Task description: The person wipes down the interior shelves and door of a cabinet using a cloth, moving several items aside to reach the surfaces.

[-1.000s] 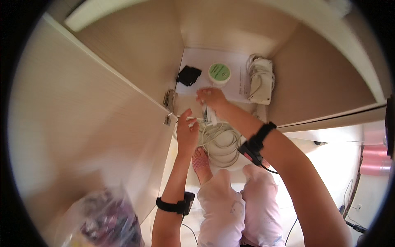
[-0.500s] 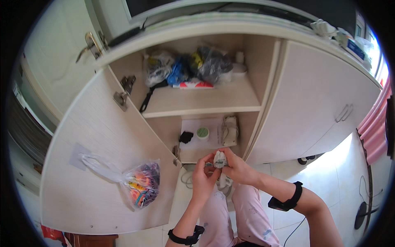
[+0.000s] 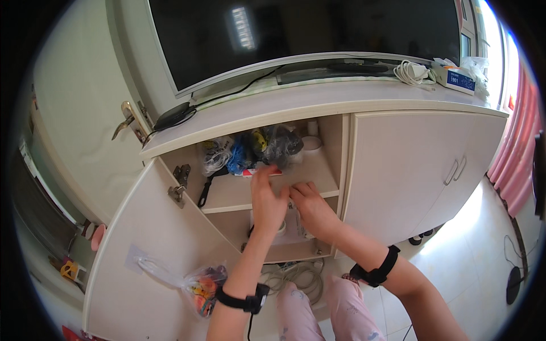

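Observation:
My left hand (image 3: 268, 200) is raised in front of the open cabinet's upper shelf (image 3: 310, 173), its fingers stretched up and slightly blurred. Its thumb meets the fingertips of my right hand (image 3: 314, 209), whose fingers are curled in. Whatever lies between the two hands is hidden by them. Just beyond my left fingertips, clear, blue and grey plastic bags (image 3: 281, 146) lie bunched on the shelf, with a red and white box (image 3: 248, 173) partly under them. A black handle (image 3: 206, 190) sticks out at the shelf's left.
The cabinet door (image 3: 148, 256) stands open on the left, a clear bag of colourful things (image 3: 205, 292) hanging on it. The right doors (image 3: 415, 170) are closed. Above are a television (image 3: 307, 34), a white cable (image 3: 412, 73) and a box (image 3: 458, 78). Coiled cable (image 3: 301, 281) lies below.
Both hands have risen from below the lower shelf to the upper shelf's front. The crumpled whitish bundle they held is out of sight. My view has tilted up, showing the television.

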Action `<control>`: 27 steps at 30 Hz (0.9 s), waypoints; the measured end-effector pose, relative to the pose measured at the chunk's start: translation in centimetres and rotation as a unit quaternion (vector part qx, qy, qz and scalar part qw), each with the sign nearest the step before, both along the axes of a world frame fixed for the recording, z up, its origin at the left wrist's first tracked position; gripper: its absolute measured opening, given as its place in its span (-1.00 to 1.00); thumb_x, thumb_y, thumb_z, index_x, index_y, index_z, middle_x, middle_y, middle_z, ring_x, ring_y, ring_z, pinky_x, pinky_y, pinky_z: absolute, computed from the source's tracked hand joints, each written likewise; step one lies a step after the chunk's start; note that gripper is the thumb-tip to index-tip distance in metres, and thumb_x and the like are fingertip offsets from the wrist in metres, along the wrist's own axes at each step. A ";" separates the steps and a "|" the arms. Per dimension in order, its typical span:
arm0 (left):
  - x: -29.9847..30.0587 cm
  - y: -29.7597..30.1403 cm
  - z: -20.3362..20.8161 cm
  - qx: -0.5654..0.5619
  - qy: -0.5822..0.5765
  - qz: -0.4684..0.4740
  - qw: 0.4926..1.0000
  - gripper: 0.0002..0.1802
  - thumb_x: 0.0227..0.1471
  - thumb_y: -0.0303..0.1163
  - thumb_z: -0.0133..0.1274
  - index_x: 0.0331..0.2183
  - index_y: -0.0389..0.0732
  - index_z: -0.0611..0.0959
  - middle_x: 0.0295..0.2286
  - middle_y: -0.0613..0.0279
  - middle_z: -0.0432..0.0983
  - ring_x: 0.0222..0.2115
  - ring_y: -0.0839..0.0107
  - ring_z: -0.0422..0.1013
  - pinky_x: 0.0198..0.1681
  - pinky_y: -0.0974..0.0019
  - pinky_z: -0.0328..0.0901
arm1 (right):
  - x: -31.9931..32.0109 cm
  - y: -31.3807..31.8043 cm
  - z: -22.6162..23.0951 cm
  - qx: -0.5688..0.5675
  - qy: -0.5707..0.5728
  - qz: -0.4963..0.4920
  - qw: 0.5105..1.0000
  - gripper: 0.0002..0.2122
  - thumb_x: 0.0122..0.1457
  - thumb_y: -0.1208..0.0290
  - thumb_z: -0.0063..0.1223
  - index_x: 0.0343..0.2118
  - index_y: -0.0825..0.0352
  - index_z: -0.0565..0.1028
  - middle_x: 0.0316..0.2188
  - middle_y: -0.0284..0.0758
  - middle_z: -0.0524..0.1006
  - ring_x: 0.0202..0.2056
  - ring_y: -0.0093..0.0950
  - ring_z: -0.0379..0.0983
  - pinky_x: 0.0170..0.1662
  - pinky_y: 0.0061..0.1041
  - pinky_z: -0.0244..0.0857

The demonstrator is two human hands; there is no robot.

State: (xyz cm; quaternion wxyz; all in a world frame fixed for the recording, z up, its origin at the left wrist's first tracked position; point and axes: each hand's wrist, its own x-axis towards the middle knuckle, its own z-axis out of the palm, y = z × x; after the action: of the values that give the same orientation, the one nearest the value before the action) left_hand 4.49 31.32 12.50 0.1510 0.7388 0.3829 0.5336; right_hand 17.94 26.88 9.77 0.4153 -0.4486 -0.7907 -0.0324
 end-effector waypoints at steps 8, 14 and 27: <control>6.1 10.6 0.1 0.065 0.063 0.215 0.972 -0.22 -0.12 -0.39 0.25 0.08 -0.37 0.24 0.15 -0.30 -0.01 0.15 -0.20 0.05 0.12 0.06 0.19 | 1.4 0.3 -0.6 -0.036 0.010 -0.066 0.997 -0.51 -0.10 0.79 -0.11 -0.02 0.37 0.36 -0.14 -0.14 0.43 -0.03 -0.11 0.27 0.06 -0.26 0.23; 3.2 12.7 0.0 0.115 0.114 0.178 0.971 -0.70 0.01 -0.51 0.08 -0.19 -0.42 0.49 -0.08 -0.16 0.41 -0.02 -0.12 0.29 0.02 0.15 0.25 | 1.3 0.1 -1.3 -0.037 0.033 -0.069 0.996 -0.49 -0.11 0.79 -0.09 -0.01 0.34 0.36 -0.09 -0.17 0.43 0.02 -0.14 0.26 0.08 -0.28 0.24; -5.8 -15.8 -3.7 -0.267 -0.573 -0.171 0.756 -0.77 0.21 -0.37 -0.06 -0.14 -0.27 0.52 -0.21 0.18 0.53 -0.16 0.40 0.45 -0.11 0.33 0.37 | 3.3 -16.1 -6.0 -0.210 0.340 -0.071 0.914 -0.53 0.00 0.77 0.00 0.03 0.36 0.29 -0.10 -0.19 0.46 -0.03 -0.33 0.43 0.02 -0.42 0.29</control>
State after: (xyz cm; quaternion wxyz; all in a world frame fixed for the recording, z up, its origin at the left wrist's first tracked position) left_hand -1.31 15.48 8.77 0.6221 0.2777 0.2188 0.6985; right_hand 21.22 10.82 3.81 0.5523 -0.5646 -0.5559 0.2593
